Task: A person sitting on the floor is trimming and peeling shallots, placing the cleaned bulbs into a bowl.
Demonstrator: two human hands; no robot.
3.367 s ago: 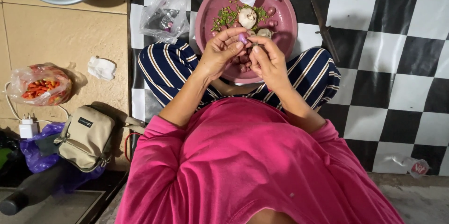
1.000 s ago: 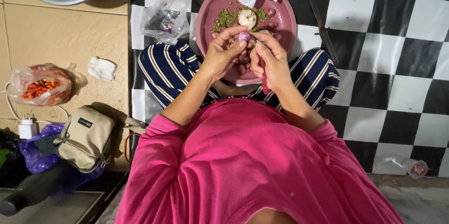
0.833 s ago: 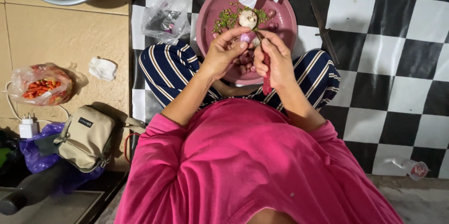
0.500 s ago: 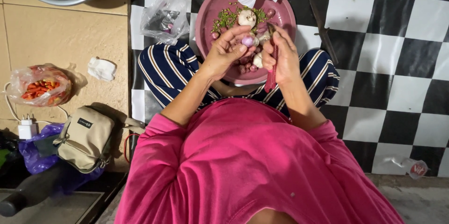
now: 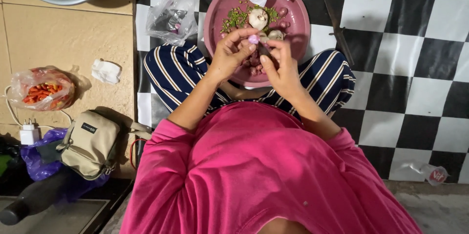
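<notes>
- Left hand [image 5: 230, 54] is raised over the pink plate [image 5: 298, 28], fingertips pinched on one small purple shallot [image 5: 253, 39].
- Right hand [image 5: 279, 65] is curled beside it, fingers touching the shallot; whether it grips anything, I cannot tell.
- One garlic bulb [image 5: 258, 18] lies on the plate.

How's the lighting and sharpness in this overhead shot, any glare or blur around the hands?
Head view: soft, even light; hands sharp, the left hand pinching a small shallot over the pink basin, the right hand beside it. Mild glare on the clear plastic bag; deep shadow at lower left; edges bend slightly.
</notes>
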